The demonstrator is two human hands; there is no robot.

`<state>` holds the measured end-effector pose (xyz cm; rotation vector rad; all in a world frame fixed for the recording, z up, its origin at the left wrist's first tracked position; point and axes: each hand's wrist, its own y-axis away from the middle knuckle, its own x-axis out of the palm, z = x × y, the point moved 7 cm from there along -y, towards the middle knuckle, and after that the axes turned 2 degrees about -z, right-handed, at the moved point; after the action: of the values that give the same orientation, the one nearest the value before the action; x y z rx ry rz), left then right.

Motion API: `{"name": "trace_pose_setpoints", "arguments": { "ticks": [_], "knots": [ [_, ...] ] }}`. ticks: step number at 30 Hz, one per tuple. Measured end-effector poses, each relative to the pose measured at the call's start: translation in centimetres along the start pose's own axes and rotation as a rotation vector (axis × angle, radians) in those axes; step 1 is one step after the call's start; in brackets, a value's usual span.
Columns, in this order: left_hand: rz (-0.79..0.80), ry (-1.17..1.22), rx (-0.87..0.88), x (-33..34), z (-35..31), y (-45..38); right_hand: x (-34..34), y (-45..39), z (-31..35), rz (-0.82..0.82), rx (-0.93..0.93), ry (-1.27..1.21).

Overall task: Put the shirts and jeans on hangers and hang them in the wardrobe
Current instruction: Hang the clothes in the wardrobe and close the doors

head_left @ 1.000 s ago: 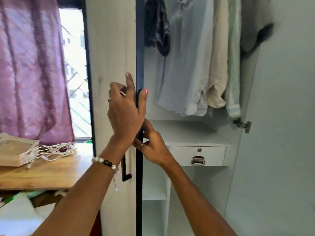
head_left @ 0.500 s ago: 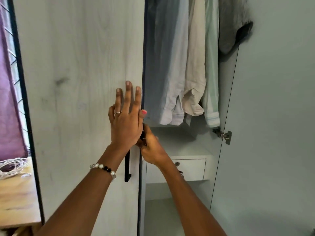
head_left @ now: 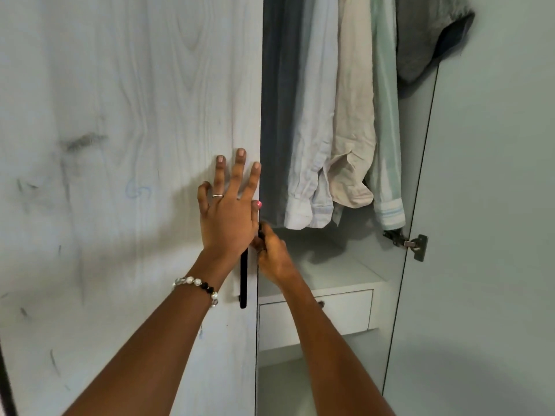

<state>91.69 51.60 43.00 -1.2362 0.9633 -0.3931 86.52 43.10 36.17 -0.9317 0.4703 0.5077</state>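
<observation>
The wardrobe's left door (head_left: 129, 145), pale wood grain, fills the left half of the head view. My left hand (head_left: 229, 205) presses flat on its face near the right edge, fingers spread. My right hand (head_left: 271, 253) sits just below it, fingers curled round the door's edge beside the black handle (head_left: 243, 283). Inside the wardrobe hang several shirts: a grey-blue one (head_left: 279, 115), a pale blue one (head_left: 315, 130), a beige one (head_left: 351, 115) and a green striped one (head_left: 386, 115). A dark grey garment (head_left: 426, 34) hangs at the upper right.
The right door (head_left: 495, 205) stands open, its metal hinge (head_left: 413, 244) showing. Below the shirts is a white shelf with a drawer (head_left: 342, 310), and an open compartment under it.
The left door has swung toward closing and now hides the window, curtain and table. My left hand went from gripping the door's edge to pressing flat on its face.
</observation>
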Motion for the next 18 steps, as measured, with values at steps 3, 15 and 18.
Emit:
{"name": "trace_pose_setpoints", "arguments": {
  "ticks": [3, 15, 18],
  "knots": [
    [-0.028, 0.006, 0.006, 0.5, 0.1, -0.1, 0.6, 0.1, -0.3, 0.047, 0.036, -0.044],
    [0.103, 0.245, -0.033, -2.4, -2.0, -0.5, -4.7, 4.5, -2.2, -0.006, 0.23, 0.106],
    [0.11, 0.381, -0.074, -3.4, -5.2, 0.4, -9.6, 8.0, -5.1, -0.114, 0.312, 0.07]
  ]
}}
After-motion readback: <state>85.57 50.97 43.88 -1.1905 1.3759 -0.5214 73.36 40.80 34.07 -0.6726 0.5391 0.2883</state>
